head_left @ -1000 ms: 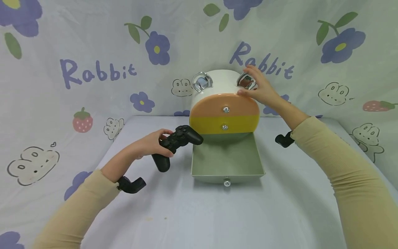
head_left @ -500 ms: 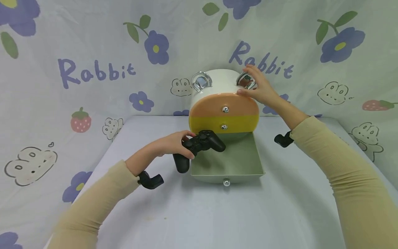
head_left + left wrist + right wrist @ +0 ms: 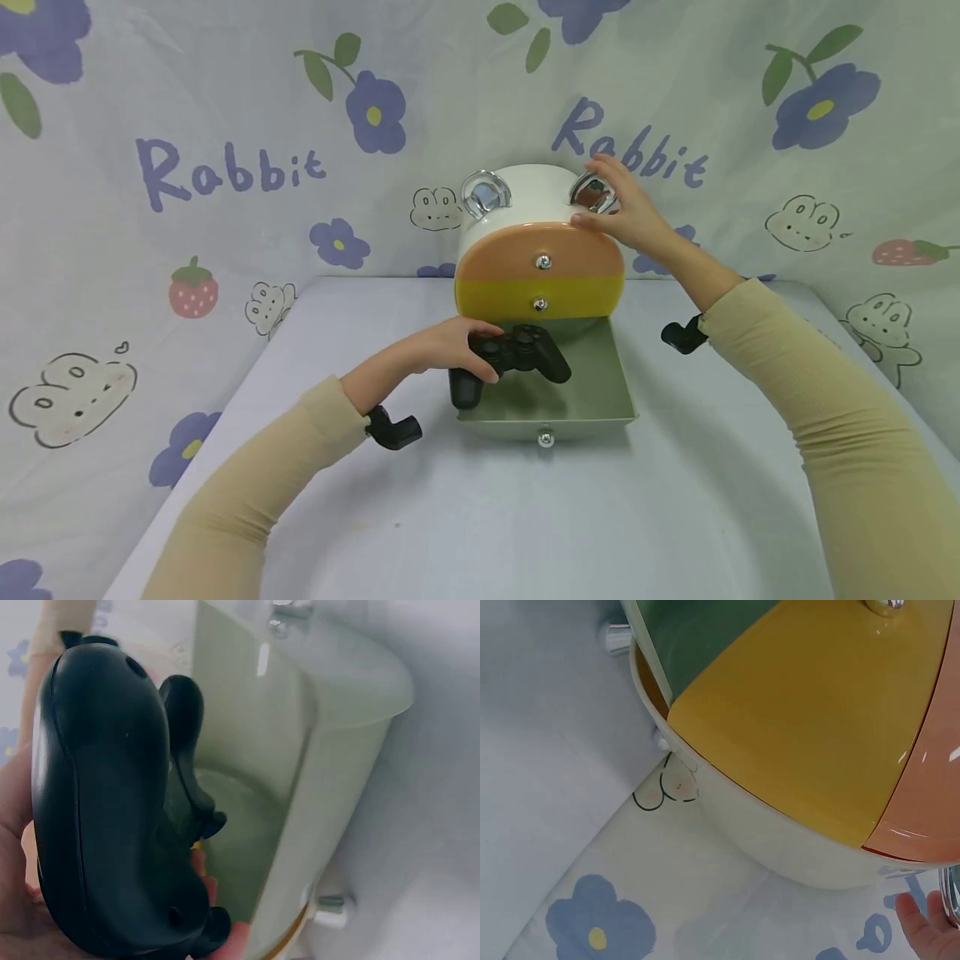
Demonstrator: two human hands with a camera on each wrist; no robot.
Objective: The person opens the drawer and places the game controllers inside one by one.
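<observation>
My left hand grips a black game controller by one side, thumb in front, over the pulled-out drawer. One controller grip overlaps the drawer's left rim in the head view. In the left wrist view the controller hides much of the fingers. The pale green bottom drawer belongs to a small rounded drawer cabinet with orange and yellow upper drawers shut. At the cabinet's top right, my right hand holds a chrome ring-shaped ornament, thumb on the front top edge.
A matching chrome ornament stands at the cabinet's top left. The cabinet sits on a pale table against a patterned cloth backdrop. The open drawer juts forward, its silver knob at the front.
My left hand has carried the controller rightwards, from beside the cabinet to over the open drawer. The right hand stays at the ornament.
</observation>
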